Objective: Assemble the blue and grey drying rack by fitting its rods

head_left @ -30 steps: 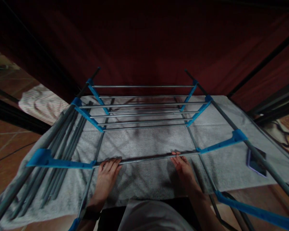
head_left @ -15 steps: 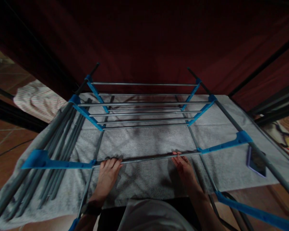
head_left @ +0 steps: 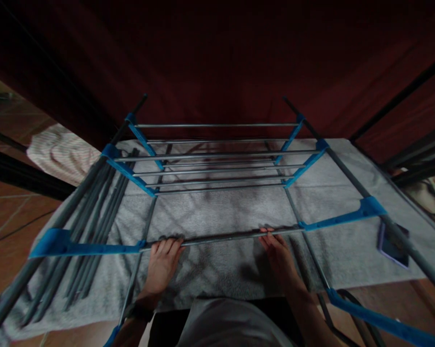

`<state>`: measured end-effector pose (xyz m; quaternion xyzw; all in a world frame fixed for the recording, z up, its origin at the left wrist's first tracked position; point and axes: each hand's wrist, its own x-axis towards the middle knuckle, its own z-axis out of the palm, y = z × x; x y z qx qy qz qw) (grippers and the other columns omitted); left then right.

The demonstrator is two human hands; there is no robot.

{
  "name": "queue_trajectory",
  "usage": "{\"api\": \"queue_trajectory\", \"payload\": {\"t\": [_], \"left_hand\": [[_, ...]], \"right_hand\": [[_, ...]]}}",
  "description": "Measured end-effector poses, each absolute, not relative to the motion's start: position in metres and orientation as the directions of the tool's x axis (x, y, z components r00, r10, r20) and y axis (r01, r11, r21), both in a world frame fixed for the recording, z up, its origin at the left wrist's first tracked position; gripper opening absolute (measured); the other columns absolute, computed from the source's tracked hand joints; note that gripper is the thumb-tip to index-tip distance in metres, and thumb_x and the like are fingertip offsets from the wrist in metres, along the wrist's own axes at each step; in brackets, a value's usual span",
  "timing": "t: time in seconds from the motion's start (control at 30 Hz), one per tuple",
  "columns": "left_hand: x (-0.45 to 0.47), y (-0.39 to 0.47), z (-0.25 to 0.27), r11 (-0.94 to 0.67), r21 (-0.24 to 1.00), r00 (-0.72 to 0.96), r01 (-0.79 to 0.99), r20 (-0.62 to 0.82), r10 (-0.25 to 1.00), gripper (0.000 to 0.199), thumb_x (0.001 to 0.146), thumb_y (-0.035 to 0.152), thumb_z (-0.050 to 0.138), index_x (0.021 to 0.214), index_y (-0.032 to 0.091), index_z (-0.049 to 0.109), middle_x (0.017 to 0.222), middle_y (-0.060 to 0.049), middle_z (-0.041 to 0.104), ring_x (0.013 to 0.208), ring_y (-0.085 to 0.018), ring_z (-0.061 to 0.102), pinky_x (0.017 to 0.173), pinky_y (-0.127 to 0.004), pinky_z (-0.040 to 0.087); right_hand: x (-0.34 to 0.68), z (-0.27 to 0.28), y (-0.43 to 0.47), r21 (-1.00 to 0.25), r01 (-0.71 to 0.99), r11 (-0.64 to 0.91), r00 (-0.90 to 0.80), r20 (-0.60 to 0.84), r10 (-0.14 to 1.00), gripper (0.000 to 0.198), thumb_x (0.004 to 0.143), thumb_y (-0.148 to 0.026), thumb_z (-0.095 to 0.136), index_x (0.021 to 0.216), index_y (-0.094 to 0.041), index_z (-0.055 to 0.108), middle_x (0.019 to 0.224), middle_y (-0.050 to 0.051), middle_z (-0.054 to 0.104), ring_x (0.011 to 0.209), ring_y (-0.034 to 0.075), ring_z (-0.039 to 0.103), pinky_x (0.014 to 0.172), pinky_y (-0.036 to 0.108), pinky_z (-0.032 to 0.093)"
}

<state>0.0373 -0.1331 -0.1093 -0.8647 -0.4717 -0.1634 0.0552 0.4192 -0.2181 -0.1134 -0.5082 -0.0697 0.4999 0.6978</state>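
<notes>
A rack frame of grey metal tubes and blue plastic brackets lies over a grey blanket. My left hand [head_left: 163,262] is closed over the left end of a thin metal rod [head_left: 221,237], close to the left blue bracket [head_left: 90,247]. Near the rod's other end, my right hand [head_left: 277,253] pinches it with the fingertips, a little short of the right blue bracket [head_left: 342,219]. Both rod ends meet the brackets; how deep they sit I cannot tell. Beyond my hands, several crossbars [head_left: 217,155] span the far brackets.
Several loose grey tubes [head_left: 105,217] lie on the grey blanket [head_left: 203,207] at the left. A phone [head_left: 394,246] rests at the right, partly under a side tube. Dark red cloth [head_left: 217,62] hangs behind. Another blue bracket [head_left: 384,318] sticks out at lower right.
The view has shifted slightly. Both hands keep their places on the rod, with no clear movement of the rod against the brackets.
</notes>
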Motion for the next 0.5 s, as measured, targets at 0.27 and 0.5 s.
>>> {"api": "queue_trajectory", "payload": {"t": [0.27,0.5], "left_hand": [[0.0373,-0.1329,-0.1069,-0.533,0.055,0.493,0.844,0.307,0.814,0.027,0.106,0.029,0.048,0.118,0.024,0.073,0.100,-0.008,0.075,0.096,-0.027,0.066,0.090,-0.042,0.044],[0.0385,-0.1334,-0.1063,-0.500,0.097,0.465,0.861,0.254,0.848,0.029,0.105,0.031,0.048,0.117,0.025,0.074,0.097,-0.009,0.073,0.097,-0.029,0.064,0.092,-0.043,0.043]], "right_hand": [[0.4171,-0.1076,-0.2156,-0.774,-0.633,-0.016,0.485,-0.413,0.771,0.031,0.076,-0.038,0.093,0.100,-0.028,0.077,0.109,0.000,0.079,0.109,0.018,0.074,0.102,0.032,0.062],[0.4175,-0.1053,-0.2128,-0.757,-0.653,-0.014,0.485,-0.433,0.760,0.026,0.076,-0.036,0.093,0.096,-0.032,0.076,0.105,-0.002,0.080,0.107,0.018,0.075,0.101,0.033,0.063]]}}
